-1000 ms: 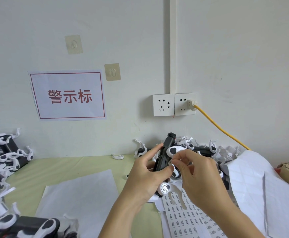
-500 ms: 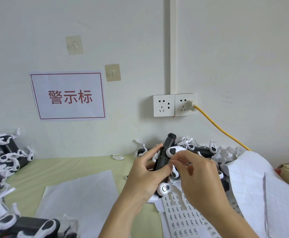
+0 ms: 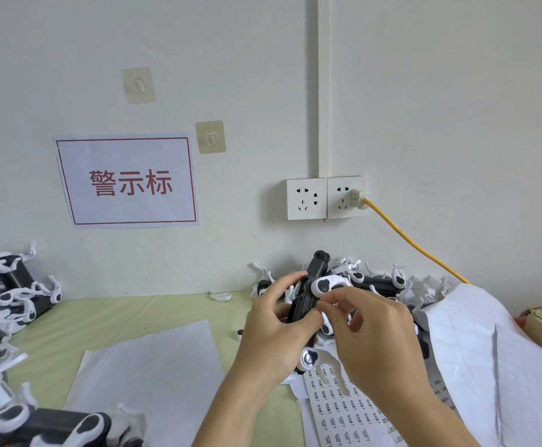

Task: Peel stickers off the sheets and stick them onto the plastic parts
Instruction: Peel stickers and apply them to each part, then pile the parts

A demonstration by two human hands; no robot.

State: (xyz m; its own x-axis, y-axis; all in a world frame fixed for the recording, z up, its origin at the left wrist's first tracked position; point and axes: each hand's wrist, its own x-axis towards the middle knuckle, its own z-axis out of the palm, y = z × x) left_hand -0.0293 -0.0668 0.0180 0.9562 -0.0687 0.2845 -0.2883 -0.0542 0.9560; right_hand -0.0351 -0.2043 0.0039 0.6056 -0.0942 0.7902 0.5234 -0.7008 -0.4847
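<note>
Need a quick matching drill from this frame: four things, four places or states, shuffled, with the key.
Things:
1. yellow cable
2. held plastic part
3. printed sticker sheet
4. blank white sheet

Places or states:
A. flat on the table, below the right hand
B. plugged into the right wall socket
C. gripped in the left hand
D. flat on the table, left of both hands

Pairs: 1-B, 2-C, 3-A, 4-D

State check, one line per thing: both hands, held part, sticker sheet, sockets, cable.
left hand: grips the black-and-white plastic part, raised off the table
right hand: fingertips pinched at the part
sticker sheet: flat, partly peeled
left socket: empty
right socket: plug in, yellow cable attached
</note>
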